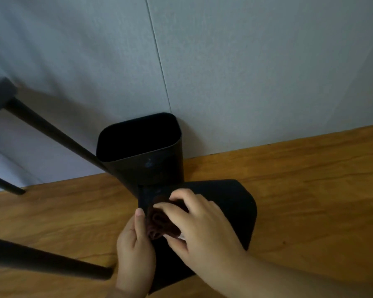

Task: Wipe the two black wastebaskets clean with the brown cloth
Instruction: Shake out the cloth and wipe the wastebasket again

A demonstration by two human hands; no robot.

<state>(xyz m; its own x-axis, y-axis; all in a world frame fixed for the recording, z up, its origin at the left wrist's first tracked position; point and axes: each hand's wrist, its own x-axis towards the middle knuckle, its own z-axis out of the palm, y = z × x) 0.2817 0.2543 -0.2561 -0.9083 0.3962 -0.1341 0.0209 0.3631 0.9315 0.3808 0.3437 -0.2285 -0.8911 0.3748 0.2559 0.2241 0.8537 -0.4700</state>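
One black wastebasket [151, 155] stands upright against the wall, its opening facing up. A second black wastebasket [230, 207] lies in front of it, its narrow base toward the first and its wide end toward me. My right hand [194, 222] grips the bunched brown cloth [159, 222] and holds it against the lying basket's upper side. My left hand [134, 250] is at that basket's left edge, thumb up beside the cloth; whether its fingers grip the basket is hidden.
The floor [310, 190] is brown wood and meets a grey wall [246, 72] right behind the upright basket. Black furniture legs [52, 130] slant in from the left, one [52, 265] reaching close to my left hand.
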